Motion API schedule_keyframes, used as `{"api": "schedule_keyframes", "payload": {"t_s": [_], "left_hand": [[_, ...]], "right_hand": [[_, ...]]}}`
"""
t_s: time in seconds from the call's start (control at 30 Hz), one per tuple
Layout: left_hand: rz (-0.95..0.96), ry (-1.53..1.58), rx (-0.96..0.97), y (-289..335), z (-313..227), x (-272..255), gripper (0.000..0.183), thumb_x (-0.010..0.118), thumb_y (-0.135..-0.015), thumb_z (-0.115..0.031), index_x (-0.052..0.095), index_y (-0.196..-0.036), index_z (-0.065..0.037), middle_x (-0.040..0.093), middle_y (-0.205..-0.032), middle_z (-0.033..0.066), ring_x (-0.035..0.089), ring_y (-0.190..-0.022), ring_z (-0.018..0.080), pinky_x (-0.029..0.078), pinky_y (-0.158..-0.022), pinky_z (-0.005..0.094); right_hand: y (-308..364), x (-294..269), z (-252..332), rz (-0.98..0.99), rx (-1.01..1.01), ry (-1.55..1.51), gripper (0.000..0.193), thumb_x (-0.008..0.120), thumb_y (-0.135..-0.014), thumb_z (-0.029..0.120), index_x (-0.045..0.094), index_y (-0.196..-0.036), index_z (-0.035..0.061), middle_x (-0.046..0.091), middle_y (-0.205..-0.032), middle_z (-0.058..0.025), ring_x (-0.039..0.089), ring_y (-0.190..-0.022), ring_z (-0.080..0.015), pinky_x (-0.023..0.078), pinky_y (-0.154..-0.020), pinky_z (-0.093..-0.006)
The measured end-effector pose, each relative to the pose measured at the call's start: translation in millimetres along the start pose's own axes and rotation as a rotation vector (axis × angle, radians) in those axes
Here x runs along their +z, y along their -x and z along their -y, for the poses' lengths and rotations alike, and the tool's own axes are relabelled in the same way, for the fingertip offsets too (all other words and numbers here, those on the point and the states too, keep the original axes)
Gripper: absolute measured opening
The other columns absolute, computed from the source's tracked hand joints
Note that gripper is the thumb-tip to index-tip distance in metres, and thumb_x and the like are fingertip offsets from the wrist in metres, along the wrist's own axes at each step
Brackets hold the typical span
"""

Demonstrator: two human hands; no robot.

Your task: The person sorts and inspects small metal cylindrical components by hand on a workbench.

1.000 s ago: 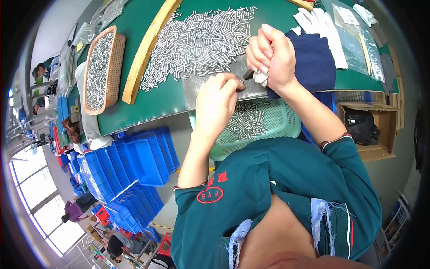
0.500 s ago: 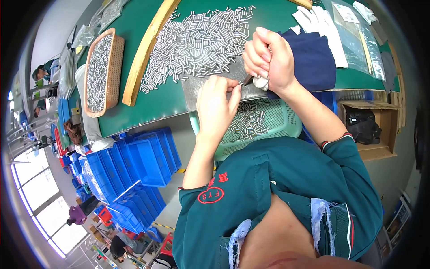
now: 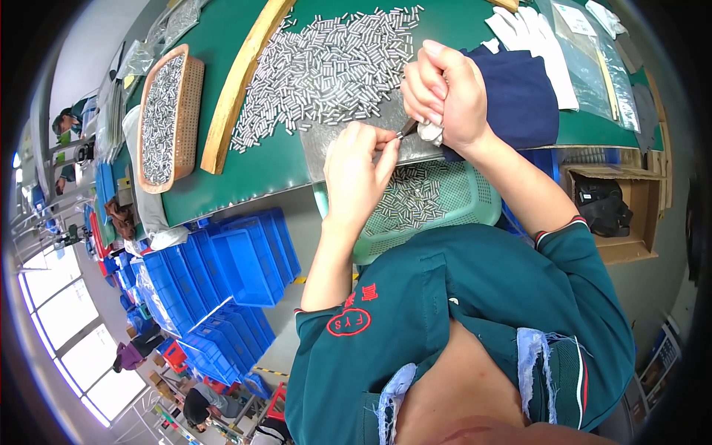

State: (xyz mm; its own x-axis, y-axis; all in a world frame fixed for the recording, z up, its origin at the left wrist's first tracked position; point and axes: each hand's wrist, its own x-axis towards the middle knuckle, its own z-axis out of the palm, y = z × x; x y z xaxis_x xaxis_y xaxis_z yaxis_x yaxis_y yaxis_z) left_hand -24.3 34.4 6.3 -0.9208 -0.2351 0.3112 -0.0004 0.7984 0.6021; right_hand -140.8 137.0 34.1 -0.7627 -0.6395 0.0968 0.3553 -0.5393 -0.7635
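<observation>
My left hand pinches a small metal pin between thumb and forefinger, over a grey metal plate at the table's near edge. Wrapped in a fist, my right hand grips a hand tool with a white cloth-wrapped handle. Its dark, narrow end points at the pin; whether they touch is too small to tell. Beyond both hands a large pile of short silver pins covers the tabletop. Below the plate, more pins lie in a pale green plastic basket, partly hidden by my left hand.
On the green table, a wooden strip borders the pile's left side. A tan basket of pins stands farther left. Navy cloth and a white glove lie right. Blue bins and an open cardboard box flank me below.
Both hands stay almost in place. My left hand still pinches the pin and my right fist still holds the tool, with only a slight shift of the tool end.
</observation>
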Motion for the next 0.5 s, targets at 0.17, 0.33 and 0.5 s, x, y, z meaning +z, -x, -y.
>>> {"api": "schedule_keyframes", "payload": {"t_s": [0.17, 0.33, 0.5], "left_hand": [[0.019, 0.038, -0.07, 1, -2, 0, 0.01, 0.065, -0.069, -0.008, 0.056, -0.072, -0.006, 0.052, -0.068, 0.0041, 0.053, -0.065, 0.0212, 0.04, -0.061, 0.0329], [-0.025, 0.028, -0.002, 0, 1, 0, 0.009, 0.066, -0.07, -0.005, 0.058, -0.075, -0.003, 0.051, -0.065, 0.0049, 0.047, -0.053, 0.0139, 0.041, -0.052, 0.0261], [-0.008, 0.008, -0.005, -1, 0, -2, 0.008, 0.065, -0.07, -0.006, 0.058, -0.073, -0.003, 0.051, -0.065, 0.0058, 0.05, -0.056, 0.0168, 0.041, -0.053, 0.0285]], "right_hand": [[0, -1, 1, -0.028, 0.002, -0.057, 0.042, 0.032, -0.09, 0.027, 0.027, -0.051, 0.0115, 0.027, -0.041, 0.0003, 0.022, -0.032, -0.008, 0.027, -0.035, -0.0235], [1, 1, -1, 0.006, -0.021, -0.011, 0.043, 0.031, -0.09, 0.026, 0.027, -0.05, 0.0111, 0.027, -0.041, 0.0002, 0.023, -0.033, -0.008, 0.027, -0.035, -0.0233], [5, 5, -10, 0.154, -0.149, 0.182, 0.043, 0.031, -0.091, 0.022, 0.028, -0.05, 0.0093, 0.027, -0.041, -0.0001, 0.024, -0.034, -0.0082, 0.026, -0.035, -0.0233]]}}
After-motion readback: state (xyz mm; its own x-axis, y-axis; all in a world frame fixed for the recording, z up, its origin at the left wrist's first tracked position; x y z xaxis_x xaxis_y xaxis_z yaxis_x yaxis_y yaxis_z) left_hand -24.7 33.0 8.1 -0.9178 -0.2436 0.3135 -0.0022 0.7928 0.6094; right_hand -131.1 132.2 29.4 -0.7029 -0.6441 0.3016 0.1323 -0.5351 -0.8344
